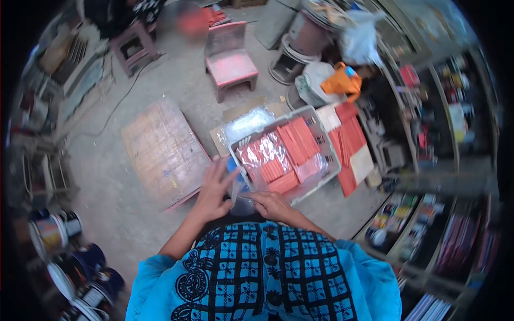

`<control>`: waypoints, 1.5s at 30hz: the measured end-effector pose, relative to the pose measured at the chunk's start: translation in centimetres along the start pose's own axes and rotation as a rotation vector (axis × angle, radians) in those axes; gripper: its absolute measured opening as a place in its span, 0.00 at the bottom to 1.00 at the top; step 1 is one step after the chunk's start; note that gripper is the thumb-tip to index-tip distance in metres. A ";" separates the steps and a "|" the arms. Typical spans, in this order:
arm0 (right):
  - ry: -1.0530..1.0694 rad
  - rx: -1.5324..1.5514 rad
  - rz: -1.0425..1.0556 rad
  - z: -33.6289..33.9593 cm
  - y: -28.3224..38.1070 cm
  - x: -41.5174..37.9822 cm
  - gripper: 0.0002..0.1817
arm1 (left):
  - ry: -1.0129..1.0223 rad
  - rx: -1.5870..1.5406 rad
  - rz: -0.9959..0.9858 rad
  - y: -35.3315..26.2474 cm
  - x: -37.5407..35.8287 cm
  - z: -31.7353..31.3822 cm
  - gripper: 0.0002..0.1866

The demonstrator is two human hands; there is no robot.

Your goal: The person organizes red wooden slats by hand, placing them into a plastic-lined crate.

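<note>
My left hand (213, 188) is raised near the left end of a grey crate (312, 199), its fingers stretched out and apart. Clear plastic (236, 190), apparently a thin bag, lies against its thumb side. My right hand (272, 206), at the crate's near-left corner, has its fingers closed on that plastic. Something blue (232, 165) shows beside the left fingertips, partly hidden. Inside the crate lie stacks of red-orange strips (297, 140) and shiny plastic-wrapped red packs (259, 152).
A large flat board or carton (163, 152) lies left of the crate. Red and pale sheets (349, 143) lie to its right. Ahead stand a small pink chair (231, 60) and buckets (309, 32). Paint cans (56, 231) are at left; loaded shelves (428, 224) line the right.
</note>
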State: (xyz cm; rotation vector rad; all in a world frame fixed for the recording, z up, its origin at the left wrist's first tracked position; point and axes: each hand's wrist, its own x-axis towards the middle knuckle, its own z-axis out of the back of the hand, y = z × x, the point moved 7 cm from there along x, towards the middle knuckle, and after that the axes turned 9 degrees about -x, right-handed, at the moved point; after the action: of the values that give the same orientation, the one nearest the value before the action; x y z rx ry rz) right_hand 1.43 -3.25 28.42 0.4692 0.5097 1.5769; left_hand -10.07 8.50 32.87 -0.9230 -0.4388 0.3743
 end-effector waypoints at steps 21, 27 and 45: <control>-0.225 0.296 -0.455 5.7 -6.5 -18.8 0.09 | 0.831 -0.306 0.299 -7.2 4.2 -6.7 0.10; -0.085 0.591 -0.599 4.4 -5.8 -21.5 0.07 | 1.131 -0.779 0.478 -6.0 -2.3 -6.3 0.27; -0.843 0.877 -1.128 -0.5 -13.3 -24.9 0.06 | 0.665 -0.480 0.590 10.6 10.0 -9.5 0.08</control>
State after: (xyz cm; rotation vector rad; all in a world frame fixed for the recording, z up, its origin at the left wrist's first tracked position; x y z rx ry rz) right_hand 13.57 -27.48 20.40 1.1647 0.6064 -0.0487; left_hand 1.99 12.82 21.11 -1.5738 0.3910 0.4741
